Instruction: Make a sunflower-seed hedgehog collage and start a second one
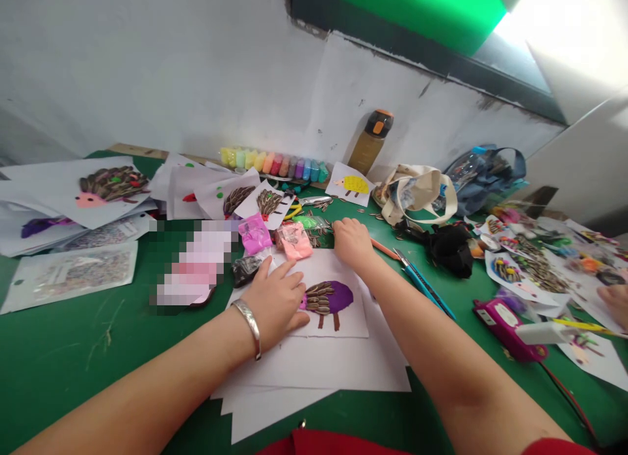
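Note:
My left hand (279, 301) lies flat with its fingers spread on the left part of a white sheet. On that sheet is a purple clay hedgehog (341, 297) with a pink face, brown legs and striped seeds on its front part. My right hand (352, 242) reaches past the sheet's top edge to loose sunflower seeds (321, 235); its fingers are bent down, and whatever lies under the fingertips is hidden. Pink clay packs (296, 240), a magenta pack (254, 233) and a black pack (245, 270) lie just beyond my left hand.
Hedgehog pictures (105, 190) pile up at the left. Clay packets (275, 164) and a bottle (370, 141) stand by the wall. Blue pens (426, 288), a black pouch (451, 250) and a magenta glue gun (510, 327) lie right. Another person's hand shows at the right edge.

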